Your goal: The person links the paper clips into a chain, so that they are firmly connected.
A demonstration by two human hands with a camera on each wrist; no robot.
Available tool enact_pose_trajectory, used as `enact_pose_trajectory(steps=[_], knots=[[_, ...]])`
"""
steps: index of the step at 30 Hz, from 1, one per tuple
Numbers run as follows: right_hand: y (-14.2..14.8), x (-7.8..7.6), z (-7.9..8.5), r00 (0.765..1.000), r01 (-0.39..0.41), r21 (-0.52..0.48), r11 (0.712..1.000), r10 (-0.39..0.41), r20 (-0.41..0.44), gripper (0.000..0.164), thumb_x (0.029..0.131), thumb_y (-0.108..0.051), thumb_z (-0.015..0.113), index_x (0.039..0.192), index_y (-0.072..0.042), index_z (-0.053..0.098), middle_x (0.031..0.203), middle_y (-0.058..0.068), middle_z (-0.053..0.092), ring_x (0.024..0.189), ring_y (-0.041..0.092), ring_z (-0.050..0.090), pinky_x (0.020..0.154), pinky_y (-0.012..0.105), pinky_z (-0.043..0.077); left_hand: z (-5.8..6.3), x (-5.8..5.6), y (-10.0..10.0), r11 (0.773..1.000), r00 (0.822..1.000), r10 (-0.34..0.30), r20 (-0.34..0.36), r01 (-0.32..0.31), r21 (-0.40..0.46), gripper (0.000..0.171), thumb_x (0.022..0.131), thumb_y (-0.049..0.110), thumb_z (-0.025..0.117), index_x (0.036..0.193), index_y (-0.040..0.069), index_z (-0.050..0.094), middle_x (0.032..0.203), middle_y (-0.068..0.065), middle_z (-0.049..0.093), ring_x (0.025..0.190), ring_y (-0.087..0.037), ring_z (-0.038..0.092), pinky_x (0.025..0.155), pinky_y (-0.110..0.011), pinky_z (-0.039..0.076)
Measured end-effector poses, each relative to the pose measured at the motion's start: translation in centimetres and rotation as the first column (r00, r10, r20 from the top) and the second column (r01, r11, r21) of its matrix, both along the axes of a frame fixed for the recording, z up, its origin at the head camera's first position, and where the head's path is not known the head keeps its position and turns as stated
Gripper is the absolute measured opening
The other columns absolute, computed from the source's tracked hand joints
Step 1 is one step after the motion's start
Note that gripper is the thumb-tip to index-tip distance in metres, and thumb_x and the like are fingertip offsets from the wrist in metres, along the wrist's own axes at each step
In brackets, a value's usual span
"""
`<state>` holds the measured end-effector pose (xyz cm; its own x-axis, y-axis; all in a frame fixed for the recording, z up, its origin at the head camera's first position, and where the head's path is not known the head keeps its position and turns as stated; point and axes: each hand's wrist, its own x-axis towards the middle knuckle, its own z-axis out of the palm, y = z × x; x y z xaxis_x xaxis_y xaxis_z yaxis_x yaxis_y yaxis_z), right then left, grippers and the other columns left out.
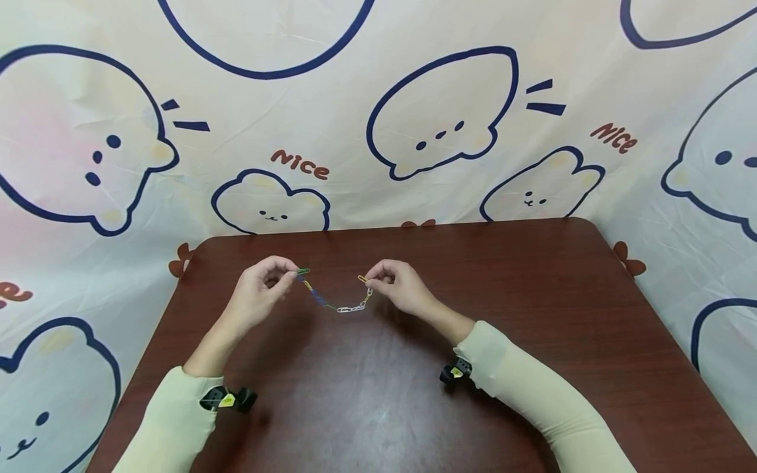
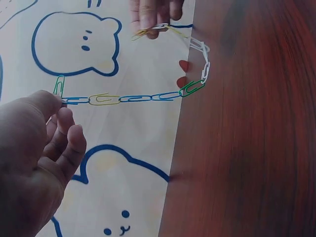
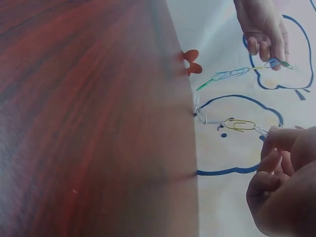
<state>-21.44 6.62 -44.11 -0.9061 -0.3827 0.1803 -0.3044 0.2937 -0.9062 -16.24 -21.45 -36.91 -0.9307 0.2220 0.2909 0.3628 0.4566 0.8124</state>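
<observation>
A chain of linked paper clips, in green, blue, yellow and white, sags between the two hands above the table. My left hand pinches one end between thumb and forefinger, where a green clip sticks up from the fingertips. At the other end my right hand pinches the chain near a white clip, and a yellow end clip pokes out past the fingers. A second yellow clip hangs close to those fingertips in the right wrist view. The fingertips partly cover the clips they hold.
Below the hands spreads a dark reddish-brown wooden table with rounded far corners. A pale cloth with cartoon outlines hangs behind and beside it. Each sleeve carries a small black wrist device.
</observation>
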Motion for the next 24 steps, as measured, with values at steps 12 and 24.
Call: enact_pose_trajectory(steps=[12,24], knots=[[1.8,-0.3,3.3,1.000,-0.014,-0.050,0.999,0.015,0.004,0.006,0.095,-0.010,0.072,0.098,-0.005,0.073,0.083,0.007,0.067,0.069,0.017,0.050,0.061,0.024,0.041,-1.0,-2.0,1.4,1.000,0.998,-0.022,-0.053,0.021,-0.022,0.009,0.096,-0.002,0.067,0.105,-0.002,0.065,0.085,-0.012,0.068,0.069,-0.013,0.054,0.060,-0.019,0.044],[0.8,-0.2,5.2,0.998,-0.053,-0.058,0.997,0.051,-0.030,0.005,0.095,-0.010,0.072,0.096,-0.006,0.074,0.082,0.003,0.068,0.066,0.017,0.051,0.058,0.026,0.041,-1.2,-3.2,3.2,0.997,0.991,-0.081,-0.104,0.079,-0.022,0.011,0.093,0.001,0.072,0.100,0.003,0.064,0.084,-0.007,0.068,0.072,-0.014,0.059,0.064,-0.020,0.048]])
